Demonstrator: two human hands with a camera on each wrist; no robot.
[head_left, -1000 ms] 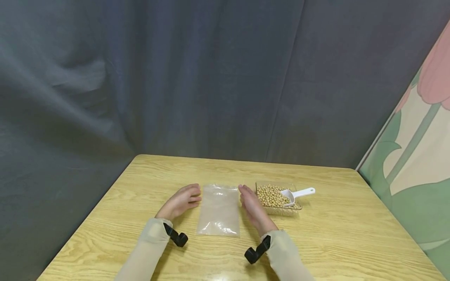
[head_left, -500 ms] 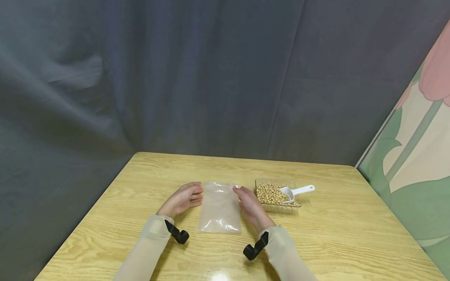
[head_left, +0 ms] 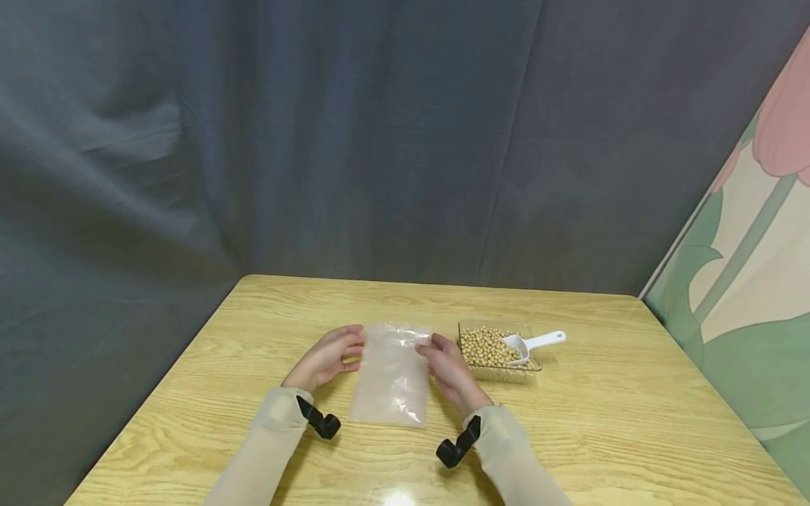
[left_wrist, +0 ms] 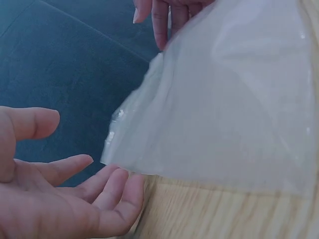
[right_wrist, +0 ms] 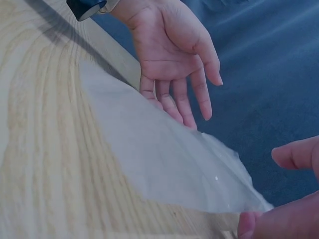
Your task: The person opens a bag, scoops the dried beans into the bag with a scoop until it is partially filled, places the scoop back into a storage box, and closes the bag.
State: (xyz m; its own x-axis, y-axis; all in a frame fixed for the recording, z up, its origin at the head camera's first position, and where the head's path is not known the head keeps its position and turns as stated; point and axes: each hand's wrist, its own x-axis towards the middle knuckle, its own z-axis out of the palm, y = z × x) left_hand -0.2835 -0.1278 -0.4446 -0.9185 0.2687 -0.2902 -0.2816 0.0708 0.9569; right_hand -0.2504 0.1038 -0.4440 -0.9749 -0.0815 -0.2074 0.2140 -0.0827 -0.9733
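A clear plastic zip bag (head_left: 391,379) lies between the two hands in the head view, looking flat. In the wrist views its zip end stands raised off the table and curves. My left hand (head_left: 328,357) is at the bag's left edge. In the left wrist view its fingertips (left_wrist: 117,181) meet the bag's edge from below, and its thumb is well apart. At the opposite edge is my right hand (head_left: 448,367). In the right wrist view a finger touches the bag's corner, with the thumb (right_wrist: 294,153) held away from it.
Right of the right hand stands a clear plastic tub (head_left: 500,375) of soybeans (head_left: 484,347). A white scoop (head_left: 538,343) rests in them, its handle over the tub's right rim. Everything is on a wooden table (head_left: 607,393), with a dark curtain (head_left: 380,140) behind.
The right hand has moved left from beside the bag onto its upper right edge. The bag has shifted and turned slightly. The left hand has barely moved; the tub and scoop are as before.
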